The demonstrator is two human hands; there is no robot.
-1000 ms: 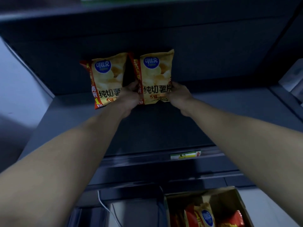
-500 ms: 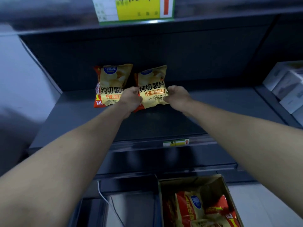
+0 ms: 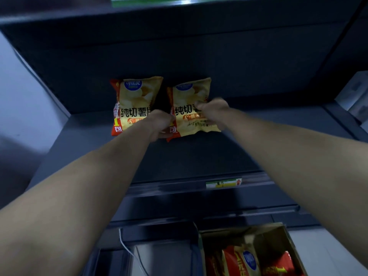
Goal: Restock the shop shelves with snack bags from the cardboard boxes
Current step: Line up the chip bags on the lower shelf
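Observation:
Two yellow chip bags stand side by side against the back of a dark grey shelf [image 3: 199, 160]. The left bag [image 3: 135, 100] stands free. My left hand [image 3: 160, 123] grips the lower left corner of the right bag [image 3: 191, 96]. My right hand [image 3: 214, 110] is closed over that bag's front, around its middle right. Below, at the bottom right, an open cardboard box [image 3: 286, 242] holds more red and yellow snack bags [image 3: 245, 261].
A price label [image 3: 223, 183] sits on the shelf's front rail. The shelf above [image 3: 179, 14] overhangs at the top. White boxes [image 3: 356, 96] fill the neighbouring shelf bay on the right. A white cable [image 3: 127, 250] hangs near the floor at lower left.
My right hand has moved from the right bag's lower right edge up onto its front. The left hand stays at the bag's lower left. The view has tilted.

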